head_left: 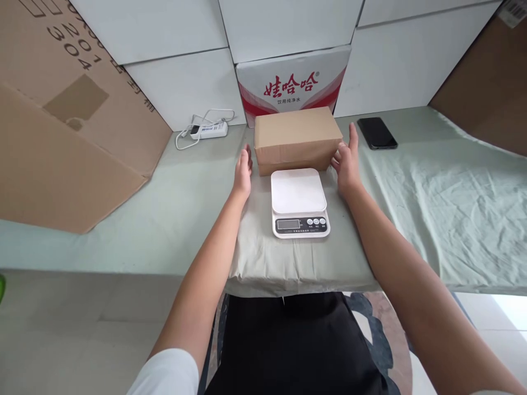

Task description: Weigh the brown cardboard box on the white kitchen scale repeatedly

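Both hands spread flat — I am flanking the box (297, 138), left hand (242, 171) just beside its end, right hand (348, 163) touching the other; it is sitting behind the scale (299, 202).

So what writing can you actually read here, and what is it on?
"娃哈哈" in red, with "饮用纯净水" beneath: white carton behind the plain brown box.
"201" and "304", seen at a slant: big cardboard sheet on the left.
Kitchen scale: display blank, button labels too small to read.
Power strip label: too blurred to read.
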`<control>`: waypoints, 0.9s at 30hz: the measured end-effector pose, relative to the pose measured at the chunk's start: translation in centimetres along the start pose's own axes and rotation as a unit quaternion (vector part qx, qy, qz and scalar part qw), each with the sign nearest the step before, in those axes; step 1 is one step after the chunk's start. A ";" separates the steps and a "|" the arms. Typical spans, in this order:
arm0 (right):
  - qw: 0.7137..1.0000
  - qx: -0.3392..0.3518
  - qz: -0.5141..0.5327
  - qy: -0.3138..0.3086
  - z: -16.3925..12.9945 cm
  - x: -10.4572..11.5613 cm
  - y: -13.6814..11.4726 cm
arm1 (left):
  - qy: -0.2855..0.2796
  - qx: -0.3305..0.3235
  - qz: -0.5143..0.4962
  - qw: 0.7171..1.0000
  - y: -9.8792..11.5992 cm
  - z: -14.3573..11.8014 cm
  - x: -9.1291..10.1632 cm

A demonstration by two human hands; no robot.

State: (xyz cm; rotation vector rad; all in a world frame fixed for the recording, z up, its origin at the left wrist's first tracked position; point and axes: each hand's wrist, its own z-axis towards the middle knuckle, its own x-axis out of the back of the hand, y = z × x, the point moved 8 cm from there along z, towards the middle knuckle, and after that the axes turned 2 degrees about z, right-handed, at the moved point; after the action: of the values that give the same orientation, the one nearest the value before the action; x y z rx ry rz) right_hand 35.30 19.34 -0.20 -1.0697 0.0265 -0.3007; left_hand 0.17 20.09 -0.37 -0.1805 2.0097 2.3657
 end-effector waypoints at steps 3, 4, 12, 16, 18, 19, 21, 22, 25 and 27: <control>0.997 -0.072 0.039 -0.012 -0.1 -1.2 0.8 | -0.051 -0.002 -0.001 0.999 0.2 -0.6 -1.3; 0.997 -0.068 0.042 -0.014 -0.2 -1.5 0.5 | -0.064 -0.007 -0.003 0.998 0.2 -0.8 -1.8; 1.000 0.020 0.012 0.003 -0.6 -2.5 -4.8 | -0.041 -0.077 -0.013 0.996 2.4 -1.1 -2.4; 0.995 0.088 -0.047 0.004 -1.6 -1.5 -11.0 | -0.032 -0.120 0.009 0.992 6.2 -4.0 -1.9; 0.993 0.108 -0.045 0.003 -3.0 -0.5 -13.6 | -0.031 -0.121 0.037 0.991 7.9 -6.7 -1.5; 0.993 0.112 -0.048 -0.005 -4.0 0.0 -14.4 | -0.029 -0.116 0.056 0.991 8.5 -8.2 -1.2; 0.992 0.111 -0.058 -0.016 -6.0 0.9 -15.1 | -0.039 -0.114 0.069 0.990 9.4 -11.1 -0.9; 0.992 0.108 -0.061 -0.019 -7.1 1.2 -15.0 | -0.044 -0.112 0.070 0.990 9.5 -12.3 -0.9; 0.992 0.111 -0.054 -0.008 -9.8 1.9 -14.1 | -0.052 -0.118 0.072 0.989 9.4 -14.5 -0.8; 0.992 0.114 -0.054 0.008 -10.9 2.1 -13.6 | -0.048 -0.123 0.077 0.988 8.8 -15.1 -0.7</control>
State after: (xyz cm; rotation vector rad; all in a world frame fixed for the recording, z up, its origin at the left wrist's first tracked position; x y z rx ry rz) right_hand 32.38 3.44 6.57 -0.8432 -0.0502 -0.4010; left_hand 1.02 3.83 5.99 0.0869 1.7444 2.6561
